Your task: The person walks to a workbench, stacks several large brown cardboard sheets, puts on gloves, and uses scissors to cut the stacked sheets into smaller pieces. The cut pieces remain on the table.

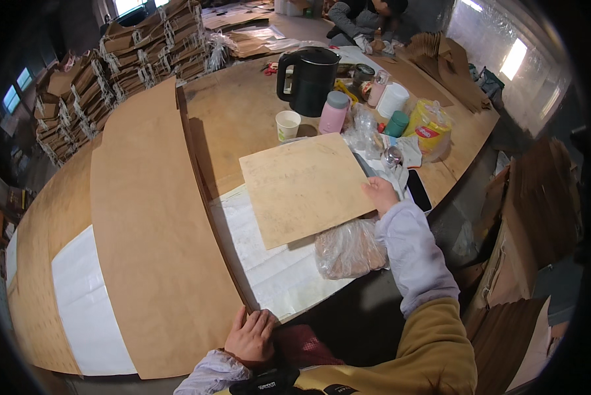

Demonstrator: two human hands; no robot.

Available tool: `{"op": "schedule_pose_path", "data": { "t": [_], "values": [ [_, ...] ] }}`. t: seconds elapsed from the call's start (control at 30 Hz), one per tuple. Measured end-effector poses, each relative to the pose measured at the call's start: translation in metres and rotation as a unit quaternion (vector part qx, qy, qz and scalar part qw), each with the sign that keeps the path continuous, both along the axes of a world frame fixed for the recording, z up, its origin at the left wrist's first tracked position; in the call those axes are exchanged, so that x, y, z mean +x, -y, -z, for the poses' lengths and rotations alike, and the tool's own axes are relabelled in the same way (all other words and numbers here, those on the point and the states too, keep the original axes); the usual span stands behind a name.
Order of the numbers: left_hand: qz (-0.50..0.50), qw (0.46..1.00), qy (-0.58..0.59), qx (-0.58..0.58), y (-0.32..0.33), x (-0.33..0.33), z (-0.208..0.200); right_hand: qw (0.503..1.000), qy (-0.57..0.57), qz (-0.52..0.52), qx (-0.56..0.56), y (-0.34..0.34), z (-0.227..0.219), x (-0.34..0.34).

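My right hand (379, 195) grips the right edge of a flat tan board (305, 187), its fingers partly hidden by it. The board is tilted over a clear plastic bag (352, 250) with brownish contents. At the table's front edge, my left hand (250, 337) rests on the near corner of a long brown paper sheet (157, 230), fingers slightly apart and holding nothing. That sheet lies lengthwise across the table, its right edge raised above the surface. White sheeting (269, 263) shows between the sheet and the board.
Beyond the board stand a black kettle (314, 82), paper cup (287, 125), pink jar (335, 113) and yellow package (428, 128). A phone (418, 189) lies right of my hand. Tied brown bundles (137, 59) are piled far left. Another person (364, 26) works at the far end.
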State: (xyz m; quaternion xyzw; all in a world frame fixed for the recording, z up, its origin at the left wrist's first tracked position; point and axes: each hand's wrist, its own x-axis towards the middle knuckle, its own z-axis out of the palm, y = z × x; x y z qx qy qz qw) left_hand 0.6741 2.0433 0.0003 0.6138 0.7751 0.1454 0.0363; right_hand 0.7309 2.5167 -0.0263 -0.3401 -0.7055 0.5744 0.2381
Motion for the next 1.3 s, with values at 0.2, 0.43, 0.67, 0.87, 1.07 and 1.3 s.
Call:
{"op": "schedule_pose_path", "data": {
  "t": [0.2,0.43,0.67,0.87,1.07,1.3],
  "values": [
    [-0.001,1.000,0.001,0.003,0.001,0.001,-0.002,0.998,0.027,0.056,0.030,-0.025,0.019,-0.018],
    [0.001,1.000,-0.004,0.007,0.001,0.002,-0.002,0.998,0.024,0.052,0.031,-0.038,0.027,-0.017],
    [0.008,1.000,-0.002,0.002,-0.004,0.004,-0.003,0.958,-0.047,0.138,0.245,-0.039,0.020,0.023],
    [0.006,0.999,-0.019,-0.026,-0.005,0.006,-0.003,0.914,0.152,0.249,0.281,-0.038,0.011,0.140],
    [0.004,1.000,-0.011,-0.019,-0.009,0.009,-0.007,0.946,0.158,0.155,0.235,-0.033,0.013,0.128],
    [0.010,0.999,-0.022,-0.022,-0.010,0.010,-0.009,0.917,0.337,0.099,0.188,-0.046,0.002,0.092]
  ]
}}
